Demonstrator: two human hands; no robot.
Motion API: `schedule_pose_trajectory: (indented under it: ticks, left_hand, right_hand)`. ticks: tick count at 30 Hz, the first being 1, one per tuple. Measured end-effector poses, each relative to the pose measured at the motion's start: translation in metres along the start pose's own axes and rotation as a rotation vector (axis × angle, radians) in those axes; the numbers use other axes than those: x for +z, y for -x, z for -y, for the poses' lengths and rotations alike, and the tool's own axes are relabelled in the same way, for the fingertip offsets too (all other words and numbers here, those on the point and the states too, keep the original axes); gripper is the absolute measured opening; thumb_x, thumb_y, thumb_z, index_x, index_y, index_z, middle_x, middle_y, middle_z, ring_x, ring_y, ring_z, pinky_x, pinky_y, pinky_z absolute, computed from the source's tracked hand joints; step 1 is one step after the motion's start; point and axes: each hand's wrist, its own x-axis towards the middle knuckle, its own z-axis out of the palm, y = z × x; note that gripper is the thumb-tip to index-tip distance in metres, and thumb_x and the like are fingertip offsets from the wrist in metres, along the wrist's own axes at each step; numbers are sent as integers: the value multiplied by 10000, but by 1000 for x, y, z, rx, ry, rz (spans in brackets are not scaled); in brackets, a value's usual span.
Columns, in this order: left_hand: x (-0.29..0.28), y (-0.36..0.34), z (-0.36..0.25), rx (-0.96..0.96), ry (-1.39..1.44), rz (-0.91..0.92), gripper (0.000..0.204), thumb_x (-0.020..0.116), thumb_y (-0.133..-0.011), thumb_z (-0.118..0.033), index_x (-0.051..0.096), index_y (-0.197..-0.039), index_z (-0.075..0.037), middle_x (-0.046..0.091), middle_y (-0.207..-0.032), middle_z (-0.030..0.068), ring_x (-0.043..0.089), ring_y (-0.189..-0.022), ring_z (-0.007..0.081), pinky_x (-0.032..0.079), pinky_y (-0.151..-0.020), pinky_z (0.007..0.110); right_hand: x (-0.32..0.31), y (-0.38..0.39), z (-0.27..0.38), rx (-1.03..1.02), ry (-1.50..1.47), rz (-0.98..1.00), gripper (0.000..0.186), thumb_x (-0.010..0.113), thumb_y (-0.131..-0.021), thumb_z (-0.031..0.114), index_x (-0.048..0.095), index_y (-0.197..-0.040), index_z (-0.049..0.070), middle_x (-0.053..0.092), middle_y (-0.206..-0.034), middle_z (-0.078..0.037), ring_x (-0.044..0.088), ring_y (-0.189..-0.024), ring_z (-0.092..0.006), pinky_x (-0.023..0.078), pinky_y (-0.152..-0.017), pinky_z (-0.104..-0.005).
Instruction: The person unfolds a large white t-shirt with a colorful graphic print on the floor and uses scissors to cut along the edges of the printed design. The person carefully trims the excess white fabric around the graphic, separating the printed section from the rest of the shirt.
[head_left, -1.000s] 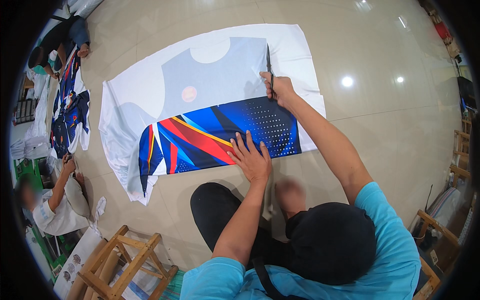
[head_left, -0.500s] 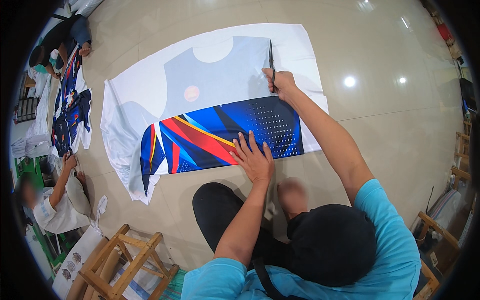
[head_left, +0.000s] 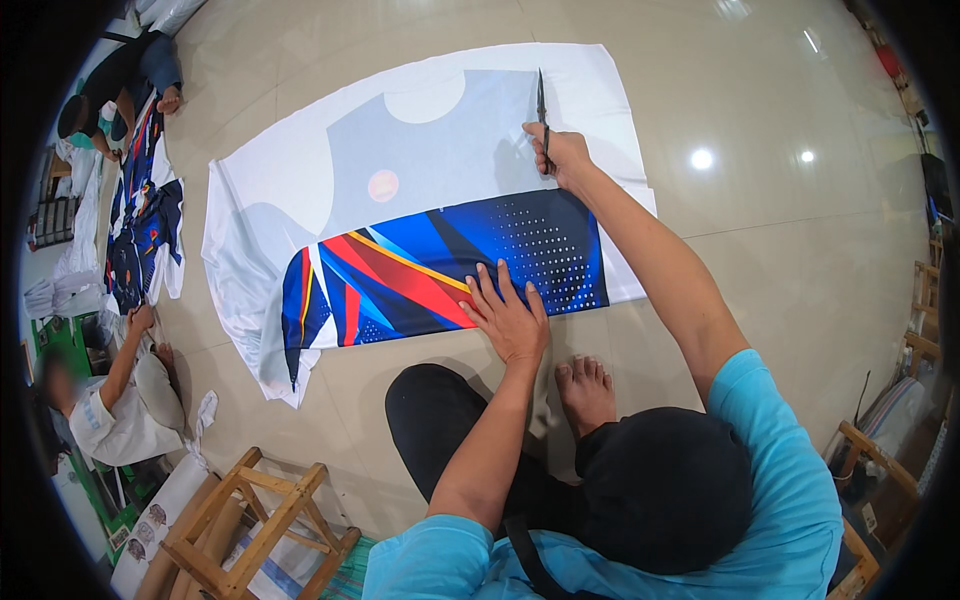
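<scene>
A sheet of white fabric (head_left: 590, 110) lies on the floor, with a pale grey shirt-panel shape (head_left: 430, 150) showing on it. Its near part is folded over, showing a blue, red and black printed panel (head_left: 400, 285) with white dots at the right. My left hand (head_left: 507, 320) rests flat on this panel, fingers spread. Black scissors (head_left: 541, 100) are gripped in my right hand (head_left: 562, 155), blades pointing away from me along the right edge of the grey shape. The blades look nearly closed; whether fabric is between them I cannot tell.
Glossy tiles (head_left: 780, 270) surround the fabric. My bare foot (head_left: 585, 393) is just short of its near edge. A wooden stool (head_left: 262, 515) stands at lower left. Two people sit or bend at the far left, beside more printed fabric (head_left: 145, 210). Wooden frames (head_left: 880, 455) line the right.
My right hand and the scissors have moved slightly farther away from me along the grey shape's right edge. My left hand stays in the same place on the printed panel.
</scene>
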Motion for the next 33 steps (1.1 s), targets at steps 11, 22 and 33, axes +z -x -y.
schedule_pose_trajectory:
  ticks: [11, 22, 33]
  left_hand:
    - [-1, 0, -2, 3, 3, 5, 615, 533, -1025, -362, 404, -1566, -99, 276, -1668, 188, 164, -1572, 401, 71, -1249, 635]
    - [0, 0, -2, 3, -1, 0, 615, 543, -1021, -357, 407, -1565, -104, 281, -1668, 188, 165, -1573, 400, 81, -1246, 639]
    - [-2, 0, 1, -3, -4, -2, 616, 536, -1023, -366, 409, -1565, -102, 278, -1671, 190, 164, -1571, 408, 77, -1247, 638]
  right_hand:
    - [-2, -9, -1, -15, -6, -4, 331, 855, -818, 247, 629, -748, 16, 601, -683, -67, 559, -540, -153, 462, -466, -312]
    - [-5, -25, 22, 2, -38, 29, 359, 878, -786, 297, 635, -779, 32, 604, -707, -63, 558, -572, -154, 454, -482, -318]
    - [-7, -33, 29, 7, -6, 72, 331, 864, -812, 258, 620, -781, 38, 583, -691, -57, 530, -557, -157, 436, -480, -326]
